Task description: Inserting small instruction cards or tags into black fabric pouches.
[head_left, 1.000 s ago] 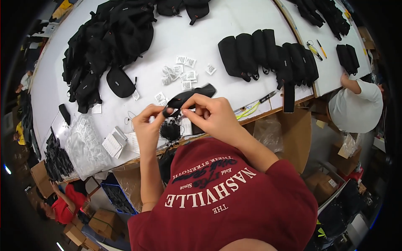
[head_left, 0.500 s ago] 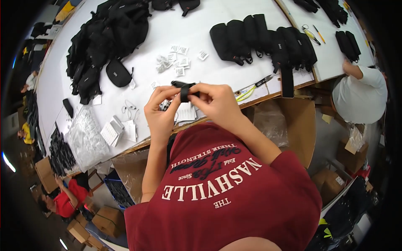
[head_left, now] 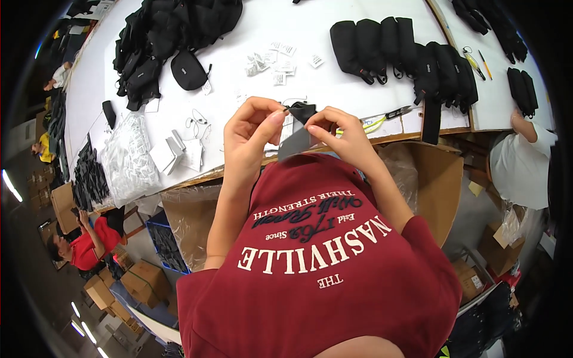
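Observation:
Both hands are raised close to my chest over the near edge of the white table. My left hand pinches the top corner of a small black pouch between thumb and fingers. My right hand grips the same pouch from the right side. The pouch hangs tilted between the hands, its grey side toward me. I wear a dark red shirt with white lettering.
A heap of black bags lies at the table's far left, a row of black pouches at the right. Small white tags, clear plastic bags and scissors lie between. Cardboard boxes stand below; other people sit at both sides.
The hands have lifted the black pouch off the table toward my chest, and it now hangs more upright between them. The view has closed in on the table.

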Motion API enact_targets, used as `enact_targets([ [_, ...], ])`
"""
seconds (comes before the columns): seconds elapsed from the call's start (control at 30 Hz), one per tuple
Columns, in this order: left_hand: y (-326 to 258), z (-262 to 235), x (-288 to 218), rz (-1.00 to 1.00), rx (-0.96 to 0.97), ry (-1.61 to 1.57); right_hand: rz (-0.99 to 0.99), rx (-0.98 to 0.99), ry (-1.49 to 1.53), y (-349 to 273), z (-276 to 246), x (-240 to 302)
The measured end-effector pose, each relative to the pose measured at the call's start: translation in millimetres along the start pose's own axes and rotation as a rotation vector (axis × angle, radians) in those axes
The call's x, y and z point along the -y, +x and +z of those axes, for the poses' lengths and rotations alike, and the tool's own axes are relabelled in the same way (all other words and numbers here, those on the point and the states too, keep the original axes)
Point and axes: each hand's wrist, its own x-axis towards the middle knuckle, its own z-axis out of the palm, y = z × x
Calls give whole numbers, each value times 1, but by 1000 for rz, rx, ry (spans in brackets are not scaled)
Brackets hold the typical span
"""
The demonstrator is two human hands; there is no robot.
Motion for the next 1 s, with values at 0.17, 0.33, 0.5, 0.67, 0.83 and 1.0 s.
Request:
enact_targets([
  [0.17,-1,3,-3,-9,6,-21,-15,-110,126,-1,11,-24],
  [0.33,-2,4,0,-5,45,-36,-86,6,-24,5,14,-28],
  [0.5,-3,6,1,-6,38,-81,49,139,248,8,20,-24],
  [0.67,-4,7,2,-4,19,-79,180,200,418,8,28,-15],
  [0.83,-2,7,4,-11,31,-109,172,194,497,19,42,-23],
  [1.0,-2,7,2,-16,30,-97,144,-21,553,35,43,-24],
])
